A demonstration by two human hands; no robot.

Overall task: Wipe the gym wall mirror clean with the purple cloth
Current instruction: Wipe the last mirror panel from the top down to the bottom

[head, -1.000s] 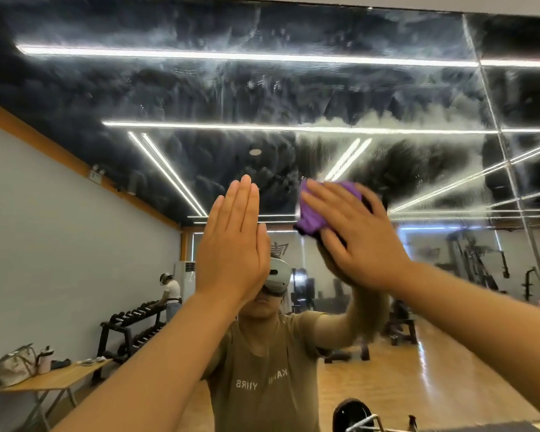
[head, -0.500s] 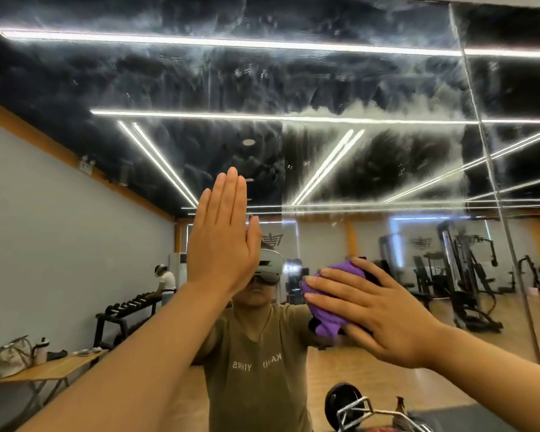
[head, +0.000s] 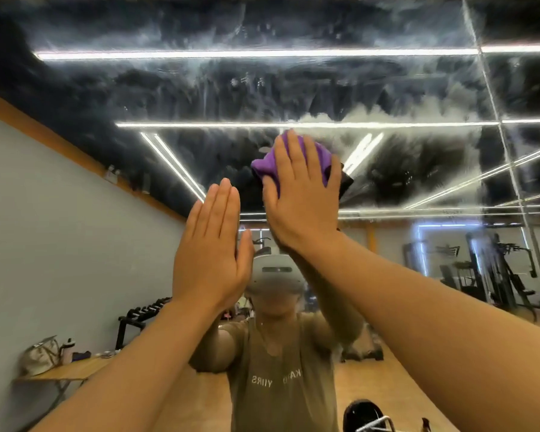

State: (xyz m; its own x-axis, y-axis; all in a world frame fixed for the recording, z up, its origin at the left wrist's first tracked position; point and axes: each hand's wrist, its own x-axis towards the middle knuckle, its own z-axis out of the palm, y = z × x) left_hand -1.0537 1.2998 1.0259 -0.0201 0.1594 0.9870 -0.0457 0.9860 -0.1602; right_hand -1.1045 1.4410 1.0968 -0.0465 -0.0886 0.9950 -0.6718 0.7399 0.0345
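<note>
The right hand [head: 300, 198] presses the purple cloth [head: 320, 157] flat on the smeared mirror [head: 200, 88] (fingers straight); the left hand [head: 211, 257] rests beside it, released and flat.

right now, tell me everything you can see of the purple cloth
The cloth is purple, soft and bunched into a wad, with folds poking out left, above and right of the right hand. That hand presses it flat-fingered against the smeared mirror, above the left hand. Most of it is hidden under the fingers.
</note>
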